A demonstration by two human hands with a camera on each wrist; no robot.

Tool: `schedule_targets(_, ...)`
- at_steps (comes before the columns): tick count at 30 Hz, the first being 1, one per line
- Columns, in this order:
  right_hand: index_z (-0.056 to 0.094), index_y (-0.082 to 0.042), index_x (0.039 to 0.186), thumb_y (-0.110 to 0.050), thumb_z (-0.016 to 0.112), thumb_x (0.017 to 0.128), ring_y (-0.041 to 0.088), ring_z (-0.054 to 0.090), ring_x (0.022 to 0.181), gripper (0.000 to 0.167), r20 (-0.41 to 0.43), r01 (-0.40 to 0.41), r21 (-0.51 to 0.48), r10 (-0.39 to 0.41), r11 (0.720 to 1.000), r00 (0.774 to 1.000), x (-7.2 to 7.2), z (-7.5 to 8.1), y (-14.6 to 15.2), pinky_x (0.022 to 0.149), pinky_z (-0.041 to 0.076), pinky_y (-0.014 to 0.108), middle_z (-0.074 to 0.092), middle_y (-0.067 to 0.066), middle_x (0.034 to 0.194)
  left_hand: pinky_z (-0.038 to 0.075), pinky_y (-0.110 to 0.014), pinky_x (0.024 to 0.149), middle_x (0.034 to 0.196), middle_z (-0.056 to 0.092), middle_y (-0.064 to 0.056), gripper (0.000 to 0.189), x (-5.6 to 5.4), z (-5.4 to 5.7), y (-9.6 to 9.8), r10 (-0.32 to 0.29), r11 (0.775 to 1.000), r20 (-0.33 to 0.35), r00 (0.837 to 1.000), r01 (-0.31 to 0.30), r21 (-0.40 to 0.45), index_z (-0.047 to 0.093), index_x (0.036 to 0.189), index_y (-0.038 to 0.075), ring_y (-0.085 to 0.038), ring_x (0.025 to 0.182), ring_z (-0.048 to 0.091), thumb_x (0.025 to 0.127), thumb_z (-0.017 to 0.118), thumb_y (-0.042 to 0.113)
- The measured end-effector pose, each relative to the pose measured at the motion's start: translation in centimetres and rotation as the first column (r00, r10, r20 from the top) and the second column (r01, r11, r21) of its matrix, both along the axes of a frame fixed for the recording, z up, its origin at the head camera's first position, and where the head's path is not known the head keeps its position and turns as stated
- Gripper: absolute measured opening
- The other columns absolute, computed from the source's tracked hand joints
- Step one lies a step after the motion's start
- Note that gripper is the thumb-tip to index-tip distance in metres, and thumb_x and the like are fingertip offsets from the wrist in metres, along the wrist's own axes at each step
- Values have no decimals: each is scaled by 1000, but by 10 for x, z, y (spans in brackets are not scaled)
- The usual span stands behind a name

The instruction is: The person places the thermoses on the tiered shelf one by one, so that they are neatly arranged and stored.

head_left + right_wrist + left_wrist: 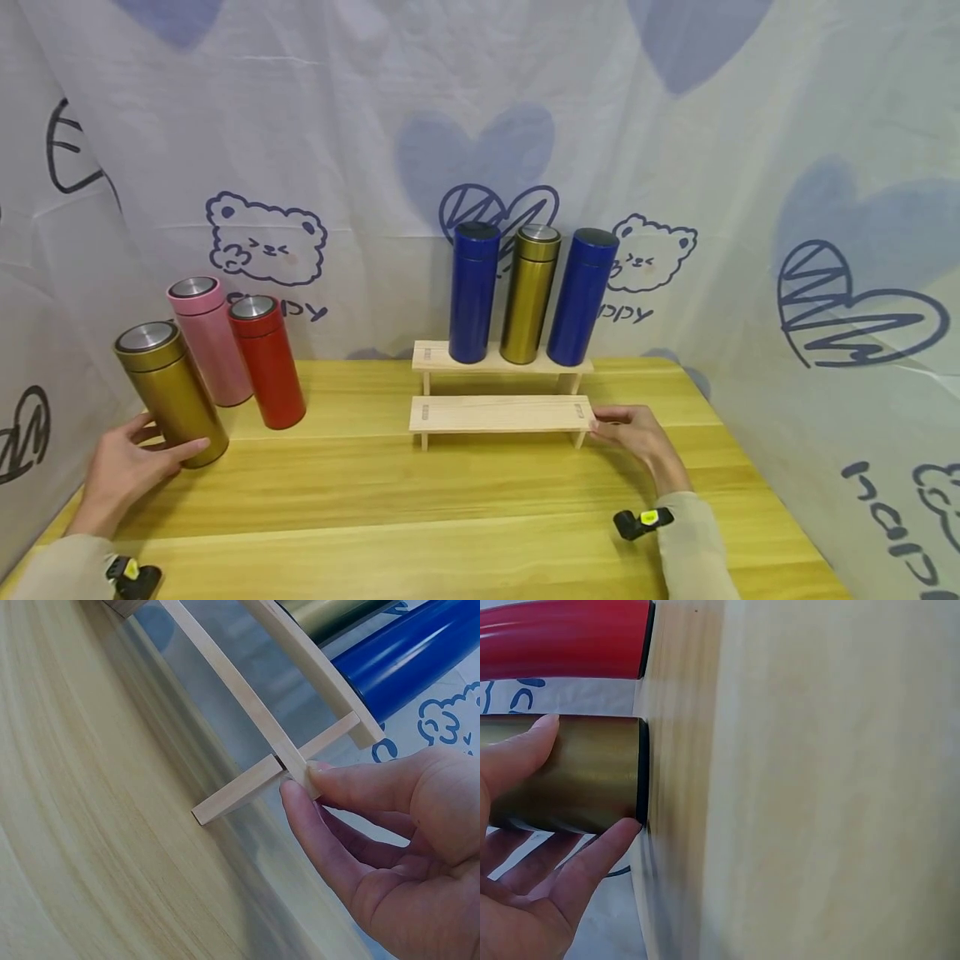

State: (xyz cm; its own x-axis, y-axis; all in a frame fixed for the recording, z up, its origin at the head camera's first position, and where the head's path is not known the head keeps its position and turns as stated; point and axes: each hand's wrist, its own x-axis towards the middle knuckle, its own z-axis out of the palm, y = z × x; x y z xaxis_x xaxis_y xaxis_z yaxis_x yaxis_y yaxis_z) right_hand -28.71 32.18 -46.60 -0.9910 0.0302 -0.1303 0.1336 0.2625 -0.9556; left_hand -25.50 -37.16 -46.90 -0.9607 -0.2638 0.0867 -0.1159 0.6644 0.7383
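Observation:
At the table's left, my left hand (135, 467) holds a gold thermos bottle (176, 396) low on its body. In the left wrist view the thumb lies along one side of it and the fingers curve round the other, close to its black base. My right hand (637, 437) pinches the right end of the lower step of a two-tier wooden stand (502, 414) between thumb and fingers. On the upper step stand a blue bottle (474, 296), another gold bottle (529, 300) and a second blue bottle (582, 300), side by side.
Close behind the held bottle stand a pink bottle (213, 350) and a red bottle (268, 367), both with silver lids. The wooden table (405, 525) is bounded by a printed cloth (360, 150) at the back and both sides.

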Motion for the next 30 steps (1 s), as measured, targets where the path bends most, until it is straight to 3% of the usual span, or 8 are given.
schedule_targets(3,57,20,132,6,68,94,13,76,85,42,0,-5,-9,5,1000,1000,1,1,-1,86,64,33,71,31,117,51,-11,58,141,50,-44,106,2,2,0,0,1000,-9,1000,0,-11,33,154,-13,-2,78,66,82,86,45)
schedule_targets(7,57,20,132,7,68,94,13,75,84,42,3,4,-11,-4,1000,1000,1,1,-2,84,65,33,70,33,119,47,-6,59,140,51,-44,103,5,6,0,-21,1000,-27,999,21,-8,35,152,-14,13,74,55,83,86,43)
schedule_targets(11,58,19,132,6,69,94,13,75,84,41,9,11,5,-11,1000,1000,0,0,-2,84,65,34,71,31,119,45,-5,60,139,51,-45,101,10,10,1,-48,999,-33,998,47,-20,37,150,-17,18,73,49,83,86,41)
schedule_targets(13,59,18,132,5,68,94,13,75,84,41,11,14,10,-14,1000,1000,0,0,-2,85,65,34,70,31,120,44,-6,61,137,53,-45,101,11,12,3,-57,997,-31,998,56,-48,39,148,-17,10,74,58,83,86,42)
schedule_targets(16,58,19,132,5,68,95,14,76,85,41,10,12,16,-13,1000,1000,0,0,0,85,64,34,68,34,122,44,-6,60,136,54,-45,101,12,15,8,-73,995,-28,997,71,-72,39,148,-17,-21,82,76,83,86,43)
schedule_targets(19,58,19,132,6,68,94,13,75,85,41,11,17,27,-17,999,1000,0,0,1,85,65,34,67,35,124,48,-7,60,136,55,-44,98,11,18,16,-99,993,-33,995,97,-67,41,147,-18,-46,98,74,83,86,43)
schedule_targets(26,58,18,132,5,69,94,11,74,84,42,16,21,25,-21,999,1000,0,0,0,86,64,34,66,36,126,58,-20,64,139,52,-44,100,12,27,30,-139,988,9,990,140,-71,40,147,-17,-57,114,65,84,84,48)
schedule_targets(30,57,19,133,6,68,95,10,74,83,42,16,13,10,-13,1000,1000,-1,0,0,87,64,34,67,35,125,59,-19,66,139,53,-42,97,14,34,39,-174,983,-3,985,174,-58,43,147,-15,-55,114,66,84,85,46)
